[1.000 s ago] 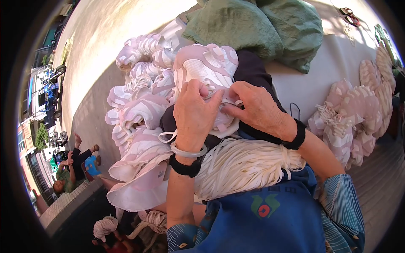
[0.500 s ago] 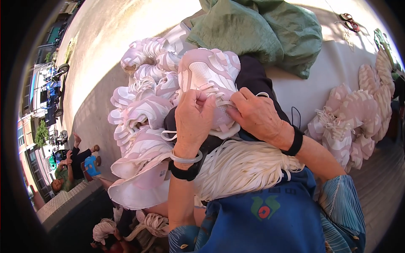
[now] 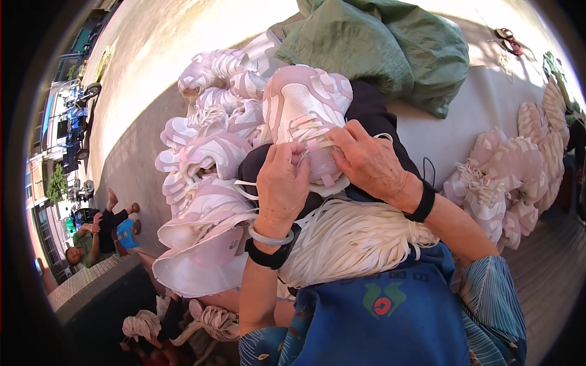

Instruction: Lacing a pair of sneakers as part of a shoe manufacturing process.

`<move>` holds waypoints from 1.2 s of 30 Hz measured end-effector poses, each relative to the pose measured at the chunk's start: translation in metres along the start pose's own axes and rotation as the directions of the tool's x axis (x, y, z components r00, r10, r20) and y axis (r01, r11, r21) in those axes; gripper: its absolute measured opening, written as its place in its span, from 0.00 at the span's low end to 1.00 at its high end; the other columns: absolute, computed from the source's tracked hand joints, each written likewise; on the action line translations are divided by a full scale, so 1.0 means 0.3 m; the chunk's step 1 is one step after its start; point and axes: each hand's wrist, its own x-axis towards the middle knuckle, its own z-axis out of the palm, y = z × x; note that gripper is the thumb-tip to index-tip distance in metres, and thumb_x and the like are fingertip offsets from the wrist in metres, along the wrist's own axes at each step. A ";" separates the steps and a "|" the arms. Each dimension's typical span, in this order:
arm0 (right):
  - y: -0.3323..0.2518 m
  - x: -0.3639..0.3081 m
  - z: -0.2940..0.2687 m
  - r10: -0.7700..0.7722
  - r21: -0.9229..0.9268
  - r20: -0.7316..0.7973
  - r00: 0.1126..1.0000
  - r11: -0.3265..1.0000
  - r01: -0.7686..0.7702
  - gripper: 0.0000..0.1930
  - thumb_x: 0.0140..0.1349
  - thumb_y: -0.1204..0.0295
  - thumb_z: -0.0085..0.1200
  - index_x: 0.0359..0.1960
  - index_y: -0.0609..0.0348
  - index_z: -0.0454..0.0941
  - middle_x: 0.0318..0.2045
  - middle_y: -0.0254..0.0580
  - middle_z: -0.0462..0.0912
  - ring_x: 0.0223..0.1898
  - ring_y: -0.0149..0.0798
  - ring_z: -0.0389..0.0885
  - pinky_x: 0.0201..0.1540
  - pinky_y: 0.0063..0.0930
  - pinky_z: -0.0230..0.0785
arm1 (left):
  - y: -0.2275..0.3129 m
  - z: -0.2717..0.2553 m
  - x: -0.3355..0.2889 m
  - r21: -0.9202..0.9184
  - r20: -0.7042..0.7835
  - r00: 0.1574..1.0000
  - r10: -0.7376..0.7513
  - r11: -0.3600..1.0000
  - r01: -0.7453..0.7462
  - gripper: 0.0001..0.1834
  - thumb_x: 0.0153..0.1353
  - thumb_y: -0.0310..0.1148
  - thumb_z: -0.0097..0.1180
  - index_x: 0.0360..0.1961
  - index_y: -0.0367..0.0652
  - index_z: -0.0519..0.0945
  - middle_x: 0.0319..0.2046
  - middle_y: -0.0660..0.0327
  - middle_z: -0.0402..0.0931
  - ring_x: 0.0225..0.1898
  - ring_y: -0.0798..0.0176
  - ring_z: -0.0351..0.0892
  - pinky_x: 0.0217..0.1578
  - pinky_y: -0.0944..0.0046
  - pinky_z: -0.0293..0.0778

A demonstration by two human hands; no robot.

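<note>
A pale pink and white shoe upper [image 3: 299,91] lies across my lap, its lower end towards me. Near the tongue [image 3: 321,163], my left hand [image 3: 282,180] pinches a white shoelace. My right hand [image 3: 369,160] has thumb and fingers pressed together on the lace [image 3: 329,144] at the other side. The lace's loose ends loop out past both hands. Below the shoe upper, a thick bundle of cream laces [image 3: 354,241] rests on my lap over the blue apron [image 3: 390,323].
A pile of similar shoe uppers [image 3: 210,152] is at my left. More laced uppers [image 3: 500,174] lie at the right. A green woven sack [image 3: 378,52] sits beyond my lap, sandals [image 3: 508,41] at the far right. Another person [image 3: 97,241] sits at the far left.
Both hands have shifted slightly, and the right hand has risen a little. The lace now stretches across the tongue, and the tongue shows more plainly between the hands.
</note>
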 end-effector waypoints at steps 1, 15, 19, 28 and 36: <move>0.002 0.000 0.001 0.003 0.022 -0.019 1.000 1.000 -0.003 0.07 0.58 0.75 0.54 0.38 0.58 0.71 0.32 0.41 0.73 0.23 0.42 0.80 0.21 0.32 0.73 | -0.002 -0.001 0.000 -0.001 0.001 1.000 -0.001 1.000 0.001 0.10 0.56 0.24 0.64 0.40 0.37 0.79 0.31 0.56 0.77 0.29 0.60 0.77 0.32 0.63 0.73; 0.007 -0.016 -0.003 -0.038 0.047 0.044 0.998 0.998 0.036 0.10 0.58 0.77 0.52 0.42 0.55 0.73 0.35 0.41 0.70 0.27 0.41 0.80 0.23 0.31 0.73 | 0.009 -0.010 0.041 0.163 0.070 0.994 0.082 0.982 -0.093 0.08 0.57 0.24 0.59 0.39 0.40 0.78 0.31 0.55 0.76 0.31 0.53 0.78 0.31 0.58 0.74; 0.001 -0.017 -0.002 -0.034 0.038 0.059 0.998 0.999 0.032 0.11 0.58 0.77 0.52 0.43 0.55 0.72 0.34 0.42 0.70 0.27 0.42 0.80 0.23 0.32 0.73 | 0.049 -0.017 0.066 0.284 0.141 0.990 0.009 0.958 -0.049 0.07 0.56 0.26 0.58 0.37 0.41 0.77 0.32 0.55 0.75 0.33 0.47 0.79 0.32 0.54 0.74; 0.022 -0.017 0.023 0.014 0.095 0.024 1.000 0.995 -0.016 0.11 0.59 0.77 0.52 0.43 0.57 0.72 0.36 0.43 0.71 0.26 0.47 0.82 0.24 0.37 0.75 | -0.015 -0.017 0.045 0.250 0.074 0.994 0.081 0.963 -0.097 0.04 0.57 0.23 0.56 0.33 0.40 0.74 0.30 0.54 0.72 0.28 0.51 0.76 0.29 0.55 0.73; 0.014 -0.003 -0.002 0.013 0.121 0.003 1.000 0.993 -0.013 0.08 0.58 0.75 0.53 0.40 0.57 0.74 0.35 0.43 0.73 0.26 0.46 0.82 0.25 0.36 0.76 | -0.017 -0.076 -0.003 -0.095 0.029 0.984 -0.177 0.979 0.179 0.06 0.60 0.23 0.58 0.39 0.38 0.76 0.29 0.59 0.71 0.26 0.62 0.72 0.28 0.64 0.71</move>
